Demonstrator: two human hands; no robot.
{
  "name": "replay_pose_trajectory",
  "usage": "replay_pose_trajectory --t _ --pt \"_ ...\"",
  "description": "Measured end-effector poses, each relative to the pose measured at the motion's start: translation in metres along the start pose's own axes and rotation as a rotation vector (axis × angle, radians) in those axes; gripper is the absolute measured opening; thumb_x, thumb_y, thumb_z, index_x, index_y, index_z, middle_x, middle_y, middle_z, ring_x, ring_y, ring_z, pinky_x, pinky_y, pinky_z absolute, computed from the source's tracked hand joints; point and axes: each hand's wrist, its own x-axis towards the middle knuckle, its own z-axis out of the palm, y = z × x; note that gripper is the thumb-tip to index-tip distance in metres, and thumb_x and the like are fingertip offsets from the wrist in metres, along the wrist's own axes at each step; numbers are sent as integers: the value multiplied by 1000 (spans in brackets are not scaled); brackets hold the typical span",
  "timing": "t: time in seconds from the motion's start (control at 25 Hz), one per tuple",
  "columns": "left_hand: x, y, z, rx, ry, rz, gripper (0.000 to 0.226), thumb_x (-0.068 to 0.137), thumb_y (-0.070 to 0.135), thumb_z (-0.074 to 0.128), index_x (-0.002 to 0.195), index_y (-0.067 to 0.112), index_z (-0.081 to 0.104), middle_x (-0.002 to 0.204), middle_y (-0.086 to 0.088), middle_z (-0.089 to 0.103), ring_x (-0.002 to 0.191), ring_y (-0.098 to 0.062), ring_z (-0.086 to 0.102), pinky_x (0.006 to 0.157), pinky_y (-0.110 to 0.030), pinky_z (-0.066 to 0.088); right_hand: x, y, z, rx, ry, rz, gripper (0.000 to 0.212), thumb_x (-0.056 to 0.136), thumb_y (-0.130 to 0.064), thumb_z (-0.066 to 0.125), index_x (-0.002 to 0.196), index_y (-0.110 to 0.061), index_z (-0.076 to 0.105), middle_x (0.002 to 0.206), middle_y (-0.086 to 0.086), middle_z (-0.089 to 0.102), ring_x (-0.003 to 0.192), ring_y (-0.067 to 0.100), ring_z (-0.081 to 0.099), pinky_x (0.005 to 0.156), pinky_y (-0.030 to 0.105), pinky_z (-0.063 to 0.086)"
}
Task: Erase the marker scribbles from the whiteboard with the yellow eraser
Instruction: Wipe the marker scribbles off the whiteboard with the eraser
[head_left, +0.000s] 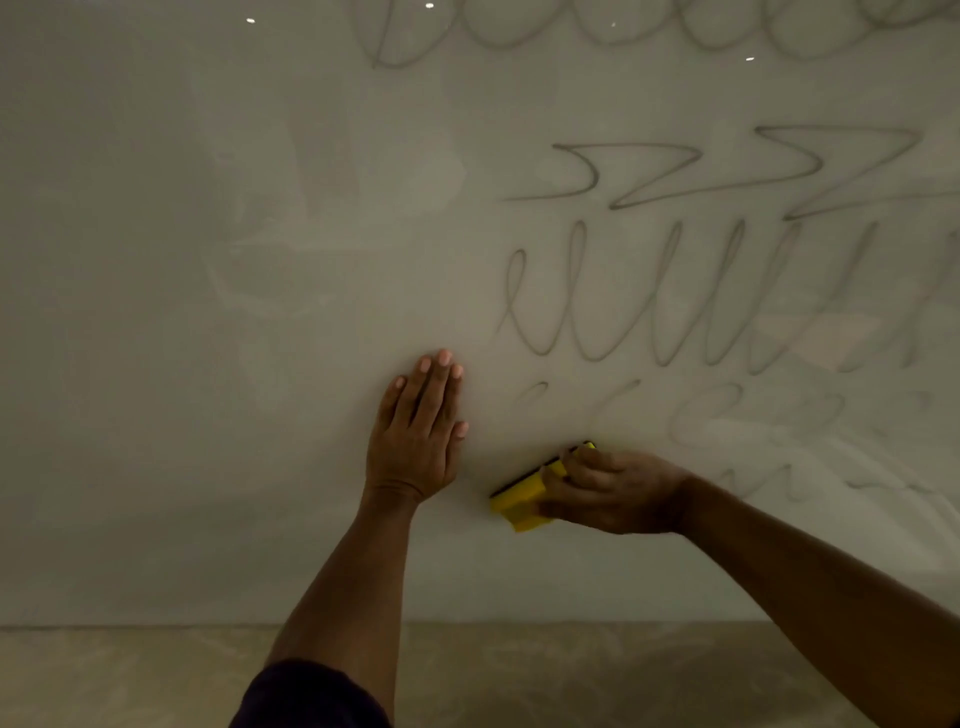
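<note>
Wiping the whiteboard (156, 364)
My right hand (618, 491) grips the yellow eraser (522, 501) against the board; my left hand (418, 431) presses flat, fingers straight, beside it; marker scribbles (675, 301) remain above.

A tan, mottled floor (571, 670) runs below the board's bottom edge; a dark sleeve (306, 696) overlaps the floor at the lower left of centre.

Dim, soft focus; small glare dots up top; edges bowed
</note>
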Motion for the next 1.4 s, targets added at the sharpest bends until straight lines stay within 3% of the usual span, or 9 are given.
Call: replay_pose_trajectory --t 0.08,0.24,0.44,0.6,0.84,0.96,1.12,1.28,1.4 --pt "-1 -1 -1 -2 -9 -10 74 104 33 40 168 9 15 172 -13 23 164 -25 10 133 -41 10 -1 20 -6 -54 28 39 33 102 -30 62 134 -26 70 120 3 75 100 26 70 93 39 57" --pt "2 9 -1 -27 -19 -112 67 107 35 31 169 13 14 170 -11 28 163 -24 15 133 -38 8 17 44 -9 -134 185 587 58 93 -10 67 148 -24 57 129 17 67 105 39 64 96 48 50" --pt "8 12 -10 -31 -20 -153 66 108 33 33 168 12 17 171 -6 28 159 -24 21 132 -37 10 11 61 -17 -98 58 152 45 101 -14 54 146 -20 59 126 12 68 96 32 67 88 45 54" --pt "37 8 -16 -25 18 -171 64 105 31 39 164 10 28 169 -6 30 159 -23 22 130 -38 15 35 80 -18 -241 200 522 63 87 -16 76 147 -22 57 123 18 69 97 38 66 86 46 51" --pt "82 -1 -25 -26 52 -185 64 105 31 33 165 7 25 170 -9 30 158 -26 27 130 -38 16 58 97 -27 -284 224 660 70 80 -14 84 145 -19 60 117 22 70 86 37 64 77 45 50" --pt "108 -9 -31 -12 83 -206 62 107 30 32 165 8 28 171 -7 26 159 -25 27 130 -38 16 60 99 -30 -338 201 564 67 83 -16 83 146 -17 59 116 22 69 85 36 63 74 44 48" --pt "133 -17 -36 5 90 -216 62 108 30 31 166 8 29 172 -9 29 161 -23 23 132 -36 11 65 118 -32 -301 296 824 57 97 -24 70 151 -21 53 121 20 65 85 36 57 75 44 43" --pt "132 -17 -38 9 84 -208 63 107 30 32 166 8 29 173 -9 27 161 -23 23 132 -36 12 54 95 -27 -324 144 434 61 91 -20 76 148 -19 56 116 19 69 86 35 64 76 44 48" --pt "133 -17 -36 7 98 -210 63 107 30 31 167 9 25 173 -8 26 161 -23 22 132 -37 12 51 118 -35 -399 251 764 63 92 -25 75 151 -23 52 119 16 65 86 34 59 74 43 44"
